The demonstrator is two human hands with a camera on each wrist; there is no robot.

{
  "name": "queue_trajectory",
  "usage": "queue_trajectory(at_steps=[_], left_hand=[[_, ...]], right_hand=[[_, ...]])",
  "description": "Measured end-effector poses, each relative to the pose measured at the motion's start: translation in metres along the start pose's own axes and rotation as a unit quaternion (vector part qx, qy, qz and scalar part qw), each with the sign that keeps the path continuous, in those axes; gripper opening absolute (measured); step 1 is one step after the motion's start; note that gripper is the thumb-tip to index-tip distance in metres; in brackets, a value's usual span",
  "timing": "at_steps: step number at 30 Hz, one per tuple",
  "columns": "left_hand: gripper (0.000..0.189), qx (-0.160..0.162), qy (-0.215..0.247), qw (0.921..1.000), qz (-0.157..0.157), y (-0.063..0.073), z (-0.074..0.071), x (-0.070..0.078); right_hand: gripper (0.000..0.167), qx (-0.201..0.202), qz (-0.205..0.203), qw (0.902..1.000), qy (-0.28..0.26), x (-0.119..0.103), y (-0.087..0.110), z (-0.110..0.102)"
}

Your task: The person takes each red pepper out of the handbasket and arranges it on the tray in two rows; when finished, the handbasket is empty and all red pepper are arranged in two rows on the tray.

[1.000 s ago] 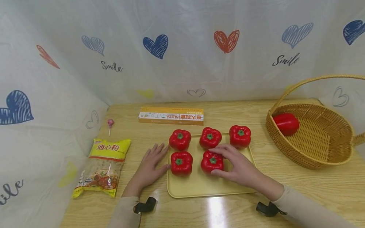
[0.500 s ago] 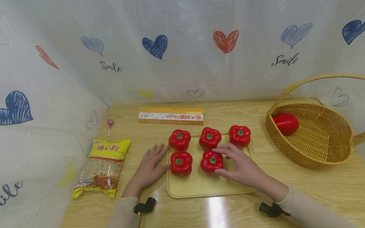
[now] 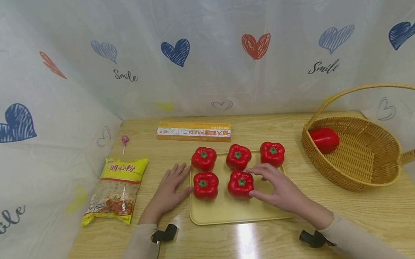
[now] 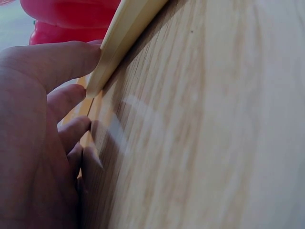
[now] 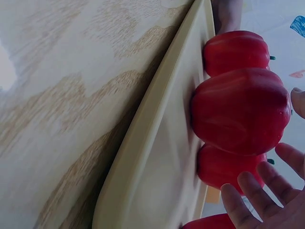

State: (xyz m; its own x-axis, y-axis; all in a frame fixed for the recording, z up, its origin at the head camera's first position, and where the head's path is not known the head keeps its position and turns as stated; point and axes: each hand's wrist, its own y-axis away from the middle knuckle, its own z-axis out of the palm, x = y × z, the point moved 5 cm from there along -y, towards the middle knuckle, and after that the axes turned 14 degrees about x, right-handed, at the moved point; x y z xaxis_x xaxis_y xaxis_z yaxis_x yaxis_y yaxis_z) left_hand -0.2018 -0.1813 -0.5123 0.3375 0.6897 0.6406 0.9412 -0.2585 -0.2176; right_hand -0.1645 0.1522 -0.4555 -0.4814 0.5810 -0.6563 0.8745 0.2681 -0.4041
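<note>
Several red bell peppers with green stems stand upright in two rows on a cream tray. My right hand is beside the front middle bell pepper, thumb and fingers spread apart. In the right wrist view, a gap shows between that pepper and most of the fingers. My left hand lies flat at the tray's left side, fingers extended. Its thumb and index finger touch the tray rim in the left wrist view. The back right bell pepper is just beyond my right fingertips.
On the right stands a wicker basket with a tall handle, holding one red bell pepper. A pasta box lies behind the tray. To the left are a yellow macaroni bag and a lollipop. A patterned curtain encloses the table.
My right hand has let go of the front middle bell pepper and drawn back slightly to the right, its fingers spreading. The pepper stays in place; my left hand has not moved.
</note>
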Motion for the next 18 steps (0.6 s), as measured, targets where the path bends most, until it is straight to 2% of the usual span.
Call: queue_trajectory(at_steps=[8,18], left_hand=[[0.07,-0.003,-0.005,1.0,0.0,0.0,0.001,-0.001],[0.07,-0.005,-0.006,1.0,-0.001,0.0,0.0,0.0]], right_hand=[[0.061,0.003,0.009,0.9999,-0.006,0.004,0.003,-0.008],[0.058,0.02,-0.008,0.9998,0.001,0.007,0.005,-0.021]])
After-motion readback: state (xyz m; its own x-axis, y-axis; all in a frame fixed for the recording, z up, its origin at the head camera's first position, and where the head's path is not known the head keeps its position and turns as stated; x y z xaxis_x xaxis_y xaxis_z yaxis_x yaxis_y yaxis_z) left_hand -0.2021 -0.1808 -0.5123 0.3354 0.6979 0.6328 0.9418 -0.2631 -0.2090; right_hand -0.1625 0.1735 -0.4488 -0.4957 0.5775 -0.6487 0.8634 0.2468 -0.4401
